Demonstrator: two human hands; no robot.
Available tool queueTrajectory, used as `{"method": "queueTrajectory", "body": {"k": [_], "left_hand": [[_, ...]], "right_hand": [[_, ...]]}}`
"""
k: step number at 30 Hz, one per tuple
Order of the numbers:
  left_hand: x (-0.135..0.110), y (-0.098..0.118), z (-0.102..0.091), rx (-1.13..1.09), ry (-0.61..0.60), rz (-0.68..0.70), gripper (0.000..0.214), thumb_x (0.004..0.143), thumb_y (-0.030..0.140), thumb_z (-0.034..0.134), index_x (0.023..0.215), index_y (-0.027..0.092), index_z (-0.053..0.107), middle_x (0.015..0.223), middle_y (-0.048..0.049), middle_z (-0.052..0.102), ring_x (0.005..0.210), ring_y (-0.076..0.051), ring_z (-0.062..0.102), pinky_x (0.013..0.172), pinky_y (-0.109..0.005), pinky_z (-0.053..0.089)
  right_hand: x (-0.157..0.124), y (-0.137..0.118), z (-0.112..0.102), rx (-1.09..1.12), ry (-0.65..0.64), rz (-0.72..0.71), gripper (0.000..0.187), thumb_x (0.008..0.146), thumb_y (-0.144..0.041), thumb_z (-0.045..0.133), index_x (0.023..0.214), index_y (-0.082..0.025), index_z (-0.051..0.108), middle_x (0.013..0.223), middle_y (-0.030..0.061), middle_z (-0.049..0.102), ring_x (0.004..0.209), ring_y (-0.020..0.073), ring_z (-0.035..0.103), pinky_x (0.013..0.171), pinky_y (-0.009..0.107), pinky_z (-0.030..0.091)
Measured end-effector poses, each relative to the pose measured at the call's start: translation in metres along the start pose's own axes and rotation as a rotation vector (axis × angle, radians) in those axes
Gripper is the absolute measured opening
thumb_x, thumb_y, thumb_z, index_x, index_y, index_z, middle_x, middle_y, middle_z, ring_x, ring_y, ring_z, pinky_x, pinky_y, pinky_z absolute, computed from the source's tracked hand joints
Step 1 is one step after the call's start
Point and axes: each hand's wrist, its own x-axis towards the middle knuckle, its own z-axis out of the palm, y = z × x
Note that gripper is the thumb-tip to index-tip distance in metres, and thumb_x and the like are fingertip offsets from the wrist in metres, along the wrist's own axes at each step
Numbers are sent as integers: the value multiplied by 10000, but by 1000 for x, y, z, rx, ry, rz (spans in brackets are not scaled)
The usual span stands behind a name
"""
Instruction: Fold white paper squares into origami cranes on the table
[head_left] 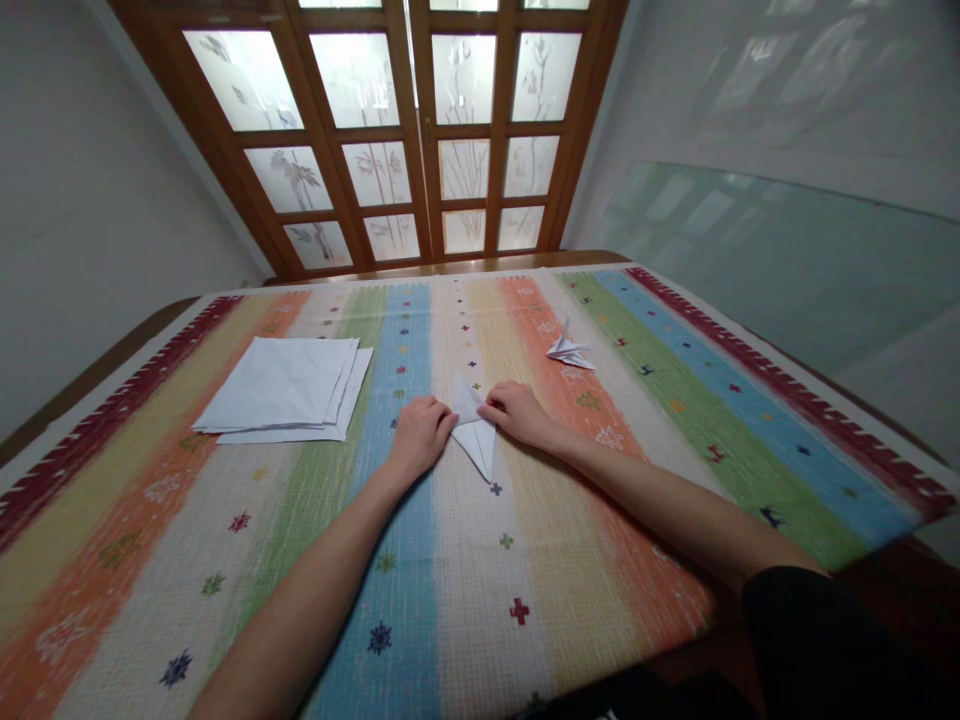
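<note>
A partly folded white paper (477,440) lies on the striped tablecloth (525,560) in the middle of the table, its long point toward me. My left hand (420,432) is curled and pinches the paper's left edge. From the other side, my right hand (516,410) has its fingers closed on the paper's upper right edge. Both hands rest on the cloth with the paper between them.
A stack of white paper sheets (289,390) lies to the left. A finished folded paper figure (568,350) sits farther back on the right. Wooden doors with frosted glass (420,130) stand behind the table. A glass panel (787,260) leans against the right wall.
</note>
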Motion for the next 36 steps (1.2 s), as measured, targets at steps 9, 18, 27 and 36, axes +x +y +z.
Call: {"method": "queueTrajectory", "body": {"k": [9, 18, 27, 36], "left_hand": [[-2, 9, 0, 168, 22, -56, 317, 952, 381, 478, 815, 162, 662, 868, -108, 627, 904, -272, 557, 753, -396, 401], [-6, 8, 1, 136, 114, 57, 202, 932, 319, 513, 1010, 184, 641, 998, -116, 631, 957, -281, 539, 812, -427, 407], [-12, 8, -6, 177, -9, 331, 236, 963, 319, 459, 997, 203, 661, 1013, -83, 692, 991, -258, 562, 836, -420, 391], [-18, 15, -10, 156, -28, 297, 242, 952, 308, 469, 940, 178, 673, 992, -112, 691, 987, -277, 570, 830, -439, 399]], "right_hand": [[-1, -10, 3, -81, -12, 158, 252, 887, -349, 611, 706, -175, 625, 822, 61, 643, 845, 213, 544, 738, 326, 281], [-4, -11, 5, -122, 6, 135, 256, 912, -356, 578, 734, -175, 609, 892, 81, 638, 918, 239, 541, 772, 348, 282], [-3, -13, 3, -136, -11, 173, 306, 922, -416, 566, 749, -173, 634, 925, 89, 646, 957, 255, 540, 781, 361, 280], [-4, -12, 4, -151, 20, 188, 336, 907, -446, 581, 700, -184, 623, 878, 84, 640, 923, 260, 532, 768, 371, 284]]}}
